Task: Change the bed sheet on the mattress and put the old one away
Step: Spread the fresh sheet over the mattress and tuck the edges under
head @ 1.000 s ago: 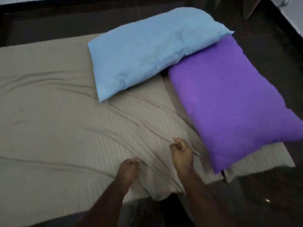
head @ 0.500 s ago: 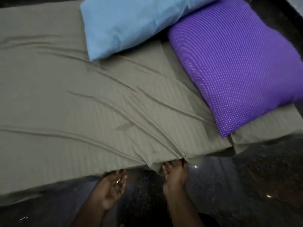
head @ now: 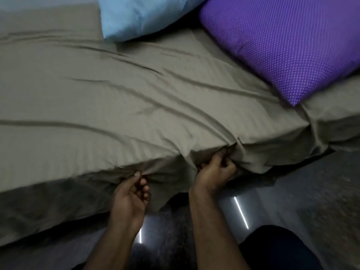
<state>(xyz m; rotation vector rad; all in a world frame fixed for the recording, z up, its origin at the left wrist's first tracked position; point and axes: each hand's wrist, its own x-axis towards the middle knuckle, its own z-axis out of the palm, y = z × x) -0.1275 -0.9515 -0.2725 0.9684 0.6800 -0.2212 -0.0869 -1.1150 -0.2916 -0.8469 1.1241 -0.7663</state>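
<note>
A grey-beige striped bed sheet (head: 120, 106) covers the low mattress and hangs over its near edge, creased with long folds. My left hand (head: 132, 191) pinches a fold of the overhanging sheet at the near edge. A little to the right, my right hand (head: 216, 170) grips a bunched handful of the same sheet at the mattress side. The mattress itself is hidden under the sheet.
A light blue pillow (head: 140, 14) lies at the far middle of the bed and a purple dotted pillow (head: 286, 43) at the far right, both on the sheet. Dark glossy floor (head: 292, 195) runs along the near side. My dark-clothed knee (head: 276, 250) shows bottom right.
Both hands slid off the top of the sheet, dropped below the near edge, and now hold the overhanging cloth. The view has tilted down and moved closer to the bed.
</note>
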